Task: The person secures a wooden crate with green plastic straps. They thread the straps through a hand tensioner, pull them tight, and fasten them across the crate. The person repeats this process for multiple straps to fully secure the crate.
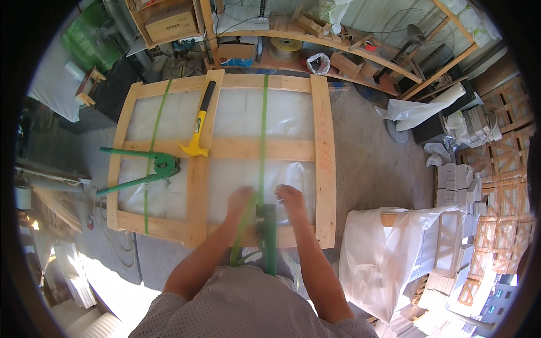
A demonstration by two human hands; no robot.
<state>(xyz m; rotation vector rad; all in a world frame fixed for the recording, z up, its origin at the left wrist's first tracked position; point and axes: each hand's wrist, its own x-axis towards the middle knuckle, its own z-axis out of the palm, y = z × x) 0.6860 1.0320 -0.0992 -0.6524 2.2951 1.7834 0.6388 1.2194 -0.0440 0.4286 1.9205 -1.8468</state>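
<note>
A wooden crate with sheet plastic under its slats lies in front of me. A green strap runs over it from the far edge toward me, and a second green strap crosses its left part. At the near edge a green strapping tensioner stands on the nearer strap. My left hand is closed at the left of that strap, its fingertips on the loose strap end. To the right, my right hand has its fingers curled together; what they hold is too small to make out.
On the crate lie a yellow claw hammer with a black grip and a green long-handled strapping tool. Behind stands a wooden shelf with a spool and boxes. Plastic-covered stacks stand at the right.
</note>
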